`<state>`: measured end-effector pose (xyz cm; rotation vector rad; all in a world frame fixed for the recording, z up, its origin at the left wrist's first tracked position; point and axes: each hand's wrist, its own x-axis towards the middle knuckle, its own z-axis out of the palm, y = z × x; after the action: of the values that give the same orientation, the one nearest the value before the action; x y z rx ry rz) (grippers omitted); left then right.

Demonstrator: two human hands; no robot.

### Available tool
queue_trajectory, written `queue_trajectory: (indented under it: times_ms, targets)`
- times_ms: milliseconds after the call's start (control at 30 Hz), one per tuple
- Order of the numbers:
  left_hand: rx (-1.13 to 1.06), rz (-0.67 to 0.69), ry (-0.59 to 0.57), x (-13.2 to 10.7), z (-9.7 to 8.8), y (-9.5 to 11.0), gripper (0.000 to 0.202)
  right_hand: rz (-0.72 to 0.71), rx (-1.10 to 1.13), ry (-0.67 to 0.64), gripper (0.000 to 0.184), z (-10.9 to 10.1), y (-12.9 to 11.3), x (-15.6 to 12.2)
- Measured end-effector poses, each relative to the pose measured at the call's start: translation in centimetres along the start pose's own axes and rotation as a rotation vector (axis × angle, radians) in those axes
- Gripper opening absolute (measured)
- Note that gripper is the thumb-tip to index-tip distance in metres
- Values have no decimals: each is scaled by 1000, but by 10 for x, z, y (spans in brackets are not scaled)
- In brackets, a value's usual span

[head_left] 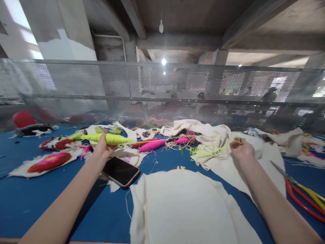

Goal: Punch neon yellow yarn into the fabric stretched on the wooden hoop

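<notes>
My left hand (103, 148) is closed around a long cone of neon yellow yarn (111, 138), held level above the blue table (38, 193). My right hand (241, 149) is pinched shut on a strand of the same yellow yarn (209, 151), which trails left over cream cloth (218, 135). In front of me lies an embroidery hoop with plain cream fabric (188, 203) stretched in it. A black phone (120, 171) rests just below my left hand.
Pink (152, 145) and orange yarn cones lie mid-table among loose threads. Finished tufted pieces in red and pink (49, 162) sit at the left. Scissors with red and yellow handles (302, 196) lie at the right. A perforated metal screen (162, 91) backs the table.
</notes>
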<state>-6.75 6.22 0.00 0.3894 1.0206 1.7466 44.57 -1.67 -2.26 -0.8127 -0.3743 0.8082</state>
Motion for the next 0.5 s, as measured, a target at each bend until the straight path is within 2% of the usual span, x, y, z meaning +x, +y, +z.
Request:
queue_trajectory:
  times_ms: [133, 267, 333, 400, 500]
  targets:
    - [0, 26, 28, -1, -1, 5, 26, -172, 54, 336, 29, -23, -22, 13]
    - [5, 34, 104, 1, -5, 10, 30, -366, 31, 538, 25, -34, -29, 14]
    - [3, 39, 139, 2, -7, 11, 31, -445, 2, 575, 23, -34, -32, 11]
    - [-8, 51, 127, 0, -7, 10, 29, -495, -24, 561, 23, -31, -34, 9]
    - [-15, 2, 71, -9, 2, 2, 28, -472, -52, 439, 17, -16, -34, 3]
